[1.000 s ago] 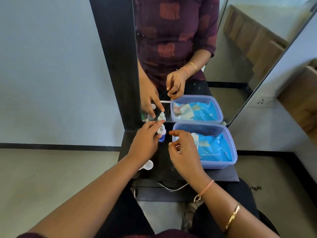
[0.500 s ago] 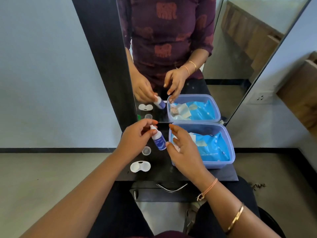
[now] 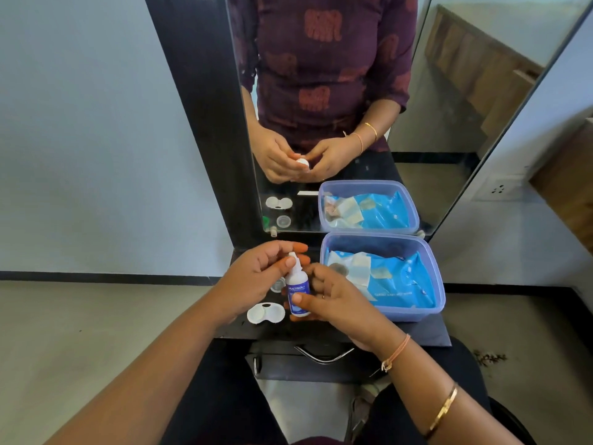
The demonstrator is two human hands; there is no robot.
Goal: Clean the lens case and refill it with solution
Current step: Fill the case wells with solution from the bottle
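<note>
Right hand [image 3: 341, 301] grips bottle [image 3: 297, 285] (upright), left hand [image 3: 256, 279] pinches its tip

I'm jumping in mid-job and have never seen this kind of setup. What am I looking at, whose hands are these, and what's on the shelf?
There is no machine here. A person works with bare hands, and the single camera sits on their head, looking forward and down. The upper part is a mirror showing their reflection. The right hand grips a small solution bottle by its body, and the left hand pinches its white top. On the black shelf an open white lens case lies left of the bottle, with a small clear cap just beyond it. To the right is a blue tub holding a blue packet.
</note>
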